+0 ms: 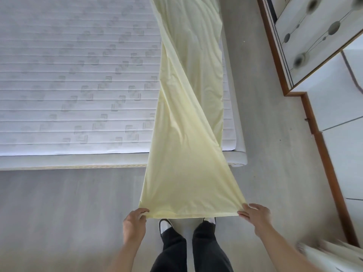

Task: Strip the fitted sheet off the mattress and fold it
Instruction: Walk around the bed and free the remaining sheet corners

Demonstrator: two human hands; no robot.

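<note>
A pale yellow fitted sheet point(188, 118), folded into a long narrow strip, lies along the right side of the bare white quilted mattress point(74, 75) and stretches off the foot of the bed toward me. My left hand point(135, 222) pinches its near left corner. My right hand point(255, 216) pinches the near right corner. The near end is held taut in the air above the floor, in front of my legs. The strip twists partway up the bed.
The grey bed base point(78, 160) runs along the mattress foot and right side. Grey wood-look floor point(59, 213) lies under me. A brown-framed wardrobe with patterned doors point(306, 42) stands on the right, with a narrow aisle between it and the bed.
</note>
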